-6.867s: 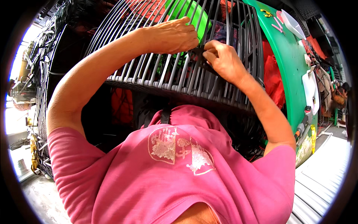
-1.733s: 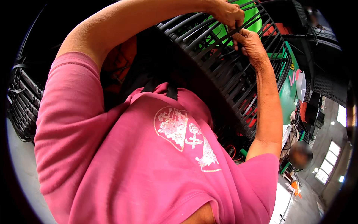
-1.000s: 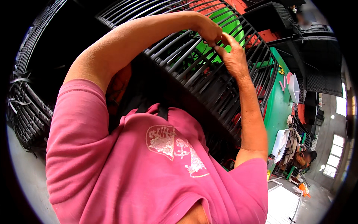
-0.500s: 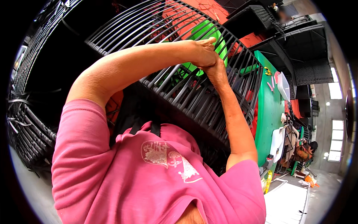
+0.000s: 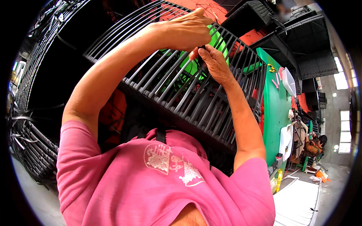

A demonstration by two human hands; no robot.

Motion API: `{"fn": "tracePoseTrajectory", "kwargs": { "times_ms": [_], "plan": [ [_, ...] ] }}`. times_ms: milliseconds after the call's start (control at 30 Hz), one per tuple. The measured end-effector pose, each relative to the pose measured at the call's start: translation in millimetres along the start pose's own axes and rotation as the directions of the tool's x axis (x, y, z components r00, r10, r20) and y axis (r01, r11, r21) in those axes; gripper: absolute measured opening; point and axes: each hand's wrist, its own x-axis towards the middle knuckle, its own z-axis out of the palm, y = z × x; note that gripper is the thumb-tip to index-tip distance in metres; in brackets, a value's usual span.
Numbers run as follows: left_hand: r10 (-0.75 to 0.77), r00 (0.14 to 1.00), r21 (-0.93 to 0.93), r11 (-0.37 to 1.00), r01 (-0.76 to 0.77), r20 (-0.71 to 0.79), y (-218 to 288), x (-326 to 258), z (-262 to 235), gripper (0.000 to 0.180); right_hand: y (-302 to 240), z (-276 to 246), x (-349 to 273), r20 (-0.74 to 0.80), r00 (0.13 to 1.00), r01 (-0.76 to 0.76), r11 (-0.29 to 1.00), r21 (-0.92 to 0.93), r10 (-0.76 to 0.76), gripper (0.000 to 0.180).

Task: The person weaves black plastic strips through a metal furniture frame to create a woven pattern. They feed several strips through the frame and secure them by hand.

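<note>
A black frame strung with several parallel slat-like strands (image 5: 171,90) lies tilted in front of me. Over its far middle part, my left hand (image 5: 188,32) is closed, knuckles up, with its fingertips hidden underneath. Just below and to the right, my right hand (image 5: 215,64) has thumb and fingers closed around a dark strand, whose end shows by the thumb. The two hands are close together above the strands. What the left fingers grip, if anything, is hidden. Beneath the strands a bright green curved piece (image 5: 217,39) shows through.
A green table (image 5: 277,109) stands at the right, bearing yellow-handled cutters (image 5: 271,68), a pink tool (image 5: 275,82) and a white container (image 5: 289,83). Black woven furniture (image 5: 315,49) is stacked beyond. Bundled black strands (image 5: 32,139) stand at the left. Another person (image 5: 315,146) is at the far right.
My left hand has moved up and away, parting from the right hand it overlapped. My right hand has shifted slightly and shows its thumb around a dark strand.
</note>
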Motion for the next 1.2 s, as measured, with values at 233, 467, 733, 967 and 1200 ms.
{"fn": "tracePoseTrajectory", "kwargs": {
  "times_ms": [233,467,733,967,1200],
  "plan": [
    [-0.625,0.614,-0.443,0.779,0.445,-0.482,-42.1,-19.2,119.8,0.04,27.3,16.0,7.8,-0.219,0.893,-0.284,0.87,0.402,0.393,0.029],
    [-0.551,0.833,-0.427,0.765,0.482,-0.047,-29.2,-6.9,151.8,0.015,37.9,14.6,13.9,-0.19,0.827,-0.404,0.795,0.453,0.529,0.029],
    [-0.557,0.815,-0.645,0.684,0.341,-0.16,-43.8,-2.0,191.5,0.021,45.8,14.8,24.2,-0.158,0.722,-0.499,0.666,0.555,0.673,0.026],
    [-0.634,0.771,-0.965,0.236,0.111,-0.067,-38.9,0.5,184.3,0.025,46.5,9.0,38.7,-0.032,0.605,-0.661,0.525,0.536,0.795,0.019],
    [-0.398,0.917,-0.875,0.434,0.214,0.027,-46.9,-0.4,169.2,0.035,41.7,3.6,50.7,0.141,0.627,-0.765,0.572,0.296,0.766,0.014]
  ]
}}
